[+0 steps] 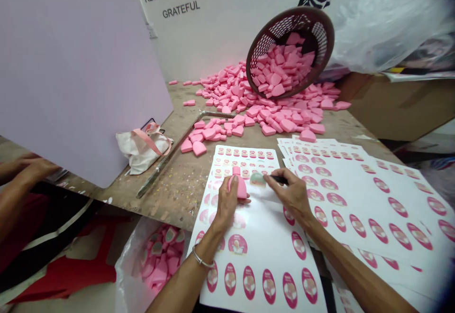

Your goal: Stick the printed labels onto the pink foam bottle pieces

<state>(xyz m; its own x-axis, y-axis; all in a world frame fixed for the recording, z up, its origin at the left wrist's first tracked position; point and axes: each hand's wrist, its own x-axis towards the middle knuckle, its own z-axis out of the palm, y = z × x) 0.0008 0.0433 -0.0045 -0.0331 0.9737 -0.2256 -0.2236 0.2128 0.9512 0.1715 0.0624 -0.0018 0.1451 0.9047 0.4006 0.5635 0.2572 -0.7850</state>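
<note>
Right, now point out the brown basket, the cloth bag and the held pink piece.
Brown basket (279,29): head view, mesh inner wall.
Cloth bag (136,158): head view, pale front.
Held pink piece (242,189): head view, wide body.

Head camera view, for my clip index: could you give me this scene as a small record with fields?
left hand: holds a pink bottle-shaped piece
right hand: holds a dark tool; pale green item at its tip, too blurred to identify
under hands: sticker sheet
right side: more sticker sheets, overlapping
back of table: brown mesh basket on its side, pink pieces inside and around it
below table edge: clear plastic bag with pink pieces
far left: another person's hands
</note>
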